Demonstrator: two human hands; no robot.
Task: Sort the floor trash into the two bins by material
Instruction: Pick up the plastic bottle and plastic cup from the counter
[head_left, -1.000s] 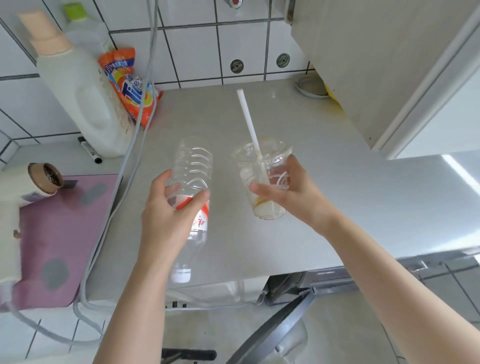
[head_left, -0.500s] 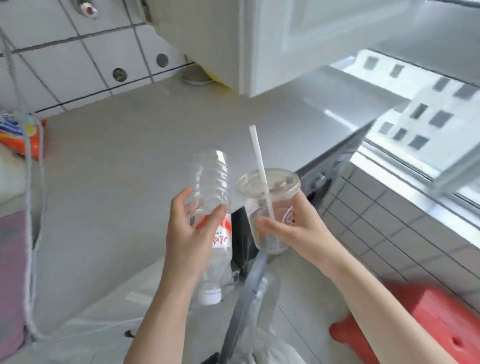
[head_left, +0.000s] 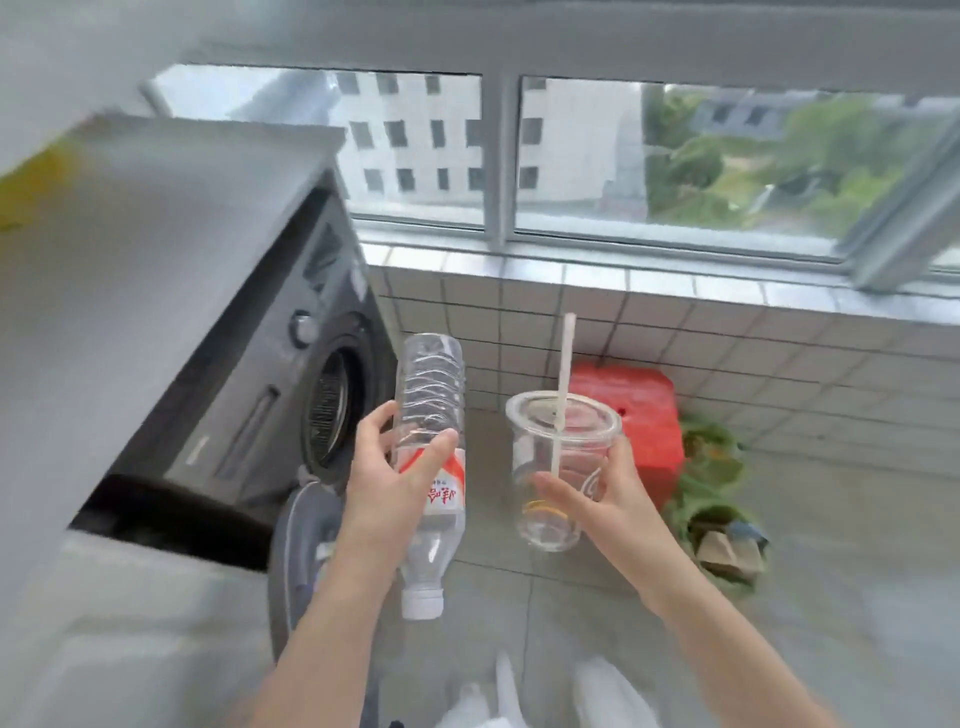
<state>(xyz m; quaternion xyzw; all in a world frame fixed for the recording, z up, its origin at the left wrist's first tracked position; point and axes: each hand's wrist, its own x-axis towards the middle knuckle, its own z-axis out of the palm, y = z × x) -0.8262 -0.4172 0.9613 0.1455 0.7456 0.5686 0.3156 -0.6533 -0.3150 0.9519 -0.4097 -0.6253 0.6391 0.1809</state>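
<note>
**Bottle and cup held before the window wall**

We gripped the clear plastic bottle (head_left: 430, 441) in our left hand (head_left: 387, 486), cap pointing down, fingers curled round its labelled middle; our right hand (head_left: 605, 501) clasped the clear lidded cup (head_left: 558, 470), upright, its straw (head_left: 563, 384) standing tall; the two were near but apart; far right, a red bin (head_left: 641, 415) stood by the tiled wall, a green bag (head_left: 719, 512) just beside it; a washing machine (head_left: 291, 384) sat left.

hands (head_left: 387, 488) grip bottle (head_left: 430, 415), cup (head_left: 558, 467); blurry.
</note>
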